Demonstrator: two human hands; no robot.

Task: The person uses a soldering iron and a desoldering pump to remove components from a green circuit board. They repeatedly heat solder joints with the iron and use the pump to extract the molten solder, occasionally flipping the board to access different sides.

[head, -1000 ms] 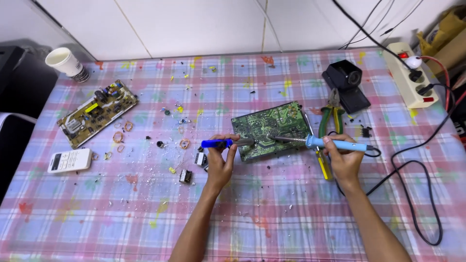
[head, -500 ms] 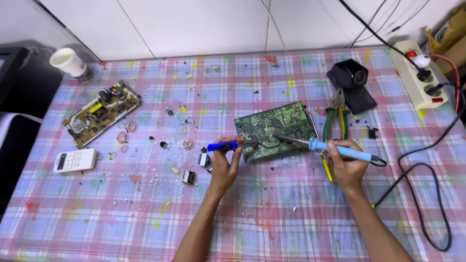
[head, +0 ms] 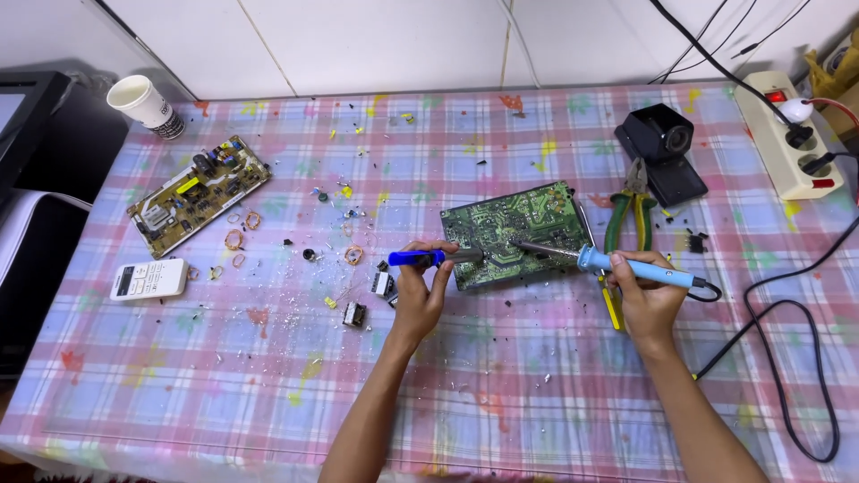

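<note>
A green circuit board (head: 501, 215) lies solder side up in the middle of the checked tablecloth. My right hand (head: 646, 297) grips a light-blue soldering iron (head: 626, 265); its metal tip rests on the board near the centre. My left hand (head: 420, 291) holds a dark-blue desoldering pump (head: 428, 258) level, its nozzle at the board's left edge. The iron's black cord (head: 787, 358) loops off to the right.
A second, yellowish circuit board (head: 199, 194), a white remote (head: 148, 278) and a paper cup (head: 143, 104) lie at left. Loose components (head: 355, 313) and wire rings are scattered mid-table. Green-handled pliers (head: 632, 210), a black device (head: 662, 148) and a power strip (head: 786, 134) sit right.
Both hands keep their tools on the green board. The camera view has shifted slightly, so everything sits a little lower and further right in the frame.
</note>
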